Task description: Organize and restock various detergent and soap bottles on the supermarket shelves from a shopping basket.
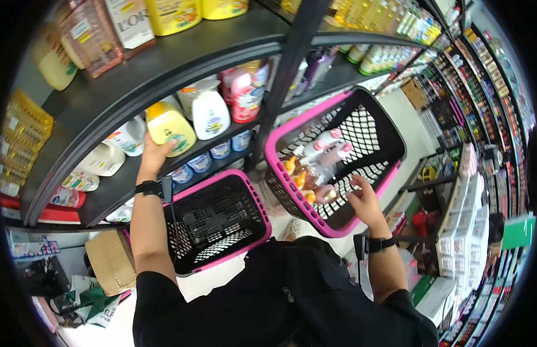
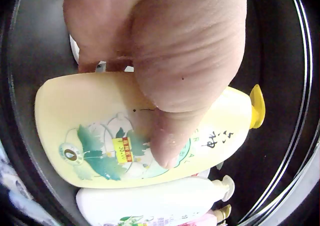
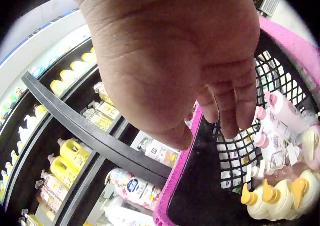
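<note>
The left hand (image 1: 155,155) grips a pale yellow pump bottle (image 1: 171,130) at the shelf, its thumb across the front label. In the left wrist view the hand (image 2: 185,50) covers part of that bottle (image 2: 75,131), which has a yellow pump and a price sticker. Over the right-hand basket (image 1: 324,226) hovers the right hand (image 1: 364,202), fingers slightly bent, holding nothing. Below the right hand (image 3: 175,60) in the right wrist view are yellow-pump bottles (image 3: 272,201) and pink-capped bottles (image 3: 285,110), lying in the basket.
A second pink-rimmed basket (image 1: 263,228) stands at the left, with black mesh showing inside. White bottles (image 1: 210,115) stand beside the yellow one on the shelf. A dark shelf post (image 1: 291,63) rises between the bays. A cardboard box (image 1: 110,263) sits at the lower left.
</note>
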